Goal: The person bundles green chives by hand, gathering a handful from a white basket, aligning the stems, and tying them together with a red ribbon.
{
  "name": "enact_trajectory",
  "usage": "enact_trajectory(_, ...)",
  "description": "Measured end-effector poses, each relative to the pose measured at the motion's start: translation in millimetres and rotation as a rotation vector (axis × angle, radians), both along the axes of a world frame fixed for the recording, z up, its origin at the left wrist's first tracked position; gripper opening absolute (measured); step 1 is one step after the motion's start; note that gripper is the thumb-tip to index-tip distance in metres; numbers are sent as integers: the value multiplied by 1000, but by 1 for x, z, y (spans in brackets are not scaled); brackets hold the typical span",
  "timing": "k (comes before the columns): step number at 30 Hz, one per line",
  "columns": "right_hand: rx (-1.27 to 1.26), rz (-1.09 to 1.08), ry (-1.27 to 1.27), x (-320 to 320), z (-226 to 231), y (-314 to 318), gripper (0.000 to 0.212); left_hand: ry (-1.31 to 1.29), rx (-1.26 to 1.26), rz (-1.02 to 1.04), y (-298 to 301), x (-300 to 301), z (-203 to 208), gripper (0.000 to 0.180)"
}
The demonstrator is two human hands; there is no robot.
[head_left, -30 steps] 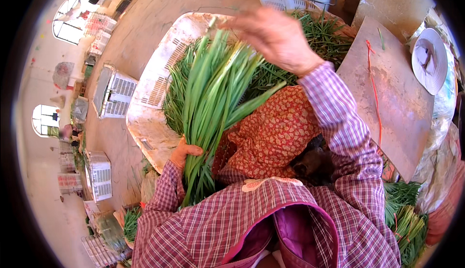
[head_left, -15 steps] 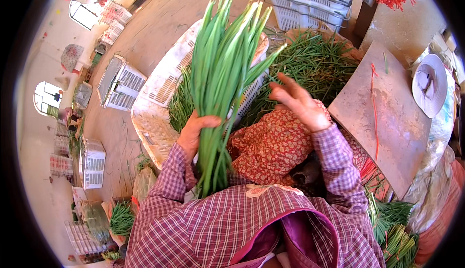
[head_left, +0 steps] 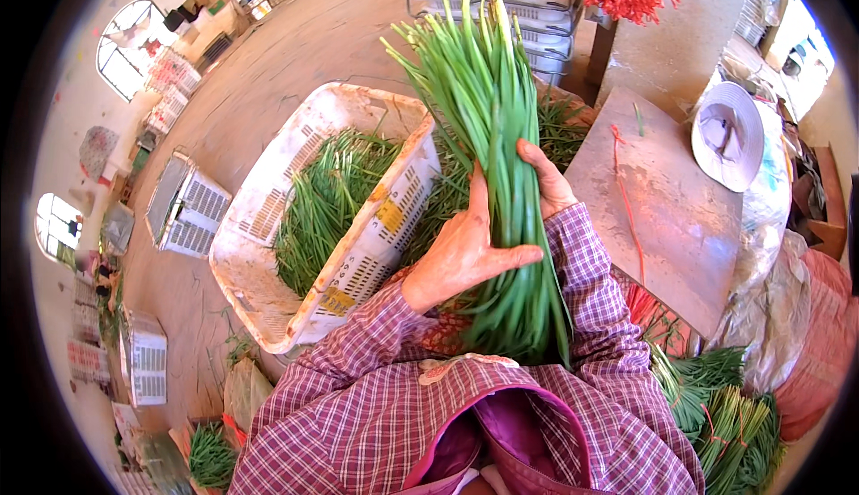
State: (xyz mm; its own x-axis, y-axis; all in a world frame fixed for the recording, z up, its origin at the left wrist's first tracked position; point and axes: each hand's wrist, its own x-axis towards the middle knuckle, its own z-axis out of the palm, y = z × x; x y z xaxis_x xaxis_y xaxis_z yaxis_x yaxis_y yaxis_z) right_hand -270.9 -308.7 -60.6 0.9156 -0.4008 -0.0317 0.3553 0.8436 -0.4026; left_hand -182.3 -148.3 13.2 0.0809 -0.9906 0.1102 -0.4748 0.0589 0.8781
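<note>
A thick bunch of garlic chives (head_left: 506, 137) stands upright before my chest, pale cut ends at the top and green leaves hanging down. My right hand (head_left: 548, 182) grips its right side, thumb in front and fingers hidden behind. My left hand (head_left: 456, 249) clasps it lower down from the left, its thumb stretched across the front and its forefinger pointing up along the edge. The left hand's other fingers are hidden. Beneath, a red flowered cloth (head_left: 443, 334) shows in part on my lap.
To the left stands a dirty white basket (head_left: 327, 307) of loose greens. A board (head_left: 667, 218) at right bears a red tie (head_left: 626, 200), with a pale hat (head_left: 729, 137) at its edge. Tied bunches (head_left: 734, 428) lie lower right. Stacked crates (head_left: 492, 16) stand ahead.
The bunch has moved to the right, away from over the basket. My right hand, free and spread before, now grips it. My left thumb and forefinger have spread wider. The view has shifted.
</note>
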Motion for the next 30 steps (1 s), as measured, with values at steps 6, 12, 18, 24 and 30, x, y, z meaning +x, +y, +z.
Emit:
enact_trajectory(6, 50, -22, -192, -51, -26, -9, 59, -107, -147, -172, 19, 24, 17, 99)
enact_trajectory(12, 7, 53, -221, -36, -45, 3, 68, 323, 136, 57, 33, 121, 28, 69)
enact_trajectory(18, -71, 105, -59, -12, -51, 30, 74, 1544, -258, -480, -32, 140, -18, 98)
enact_trajectory(24, -859, 280, 306, -6, -31, 55, 97, 1212, -435, -244, -39, 106, -26, 117)
enact_trajectory(30, -1256, 172, 351, -25, 45, 12, 118, 1253, -403, -350, -35, 124, -23, 124)
